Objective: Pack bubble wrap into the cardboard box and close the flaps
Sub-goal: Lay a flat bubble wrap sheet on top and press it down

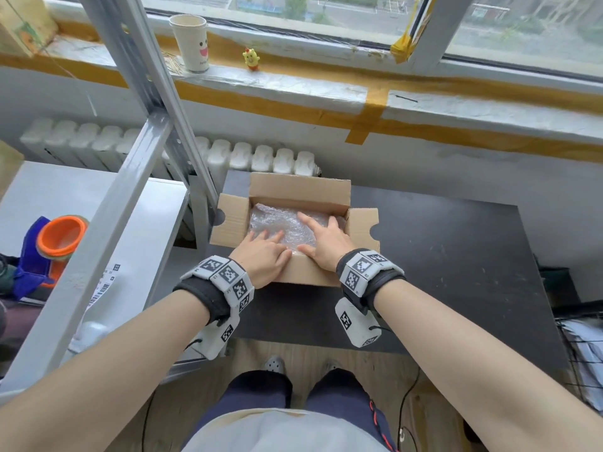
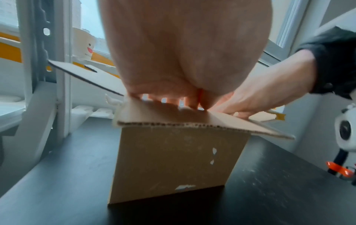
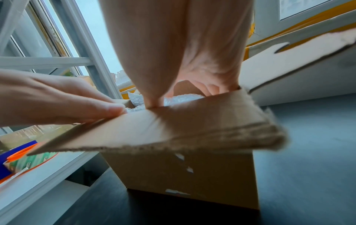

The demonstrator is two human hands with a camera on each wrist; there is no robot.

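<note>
A brown cardboard box (image 1: 300, 190) stands on the black table (image 1: 440, 256) with all its flaps open. Clear bubble wrap (image 1: 277, 220) fills its inside. My left hand (image 1: 264, 256) and right hand (image 1: 326, 246) lie side by side over the near flap (image 3: 173, 129), fingers straight and pressing down on the bubble wrap. The left wrist view shows my left palm (image 2: 183, 53) above the box's front wall (image 2: 173, 164). In the right wrist view, white bubble wrap (image 3: 183, 98) shows under my right hand (image 3: 183, 53). The side flaps stick outward.
A grey metal rack upright (image 1: 146, 125) slants past the box's left side, with a white shelf (image 1: 65, 207) and an orange roll (image 1: 62, 236) beyond. A radiator (image 1: 261, 158) sits behind the table. A paper cup (image 1: 191, 40) and a yellow toy (image 1: 251, 58) stand on the windowsill. A wire basket (image 1: 580, 353) is at the right.
</note>
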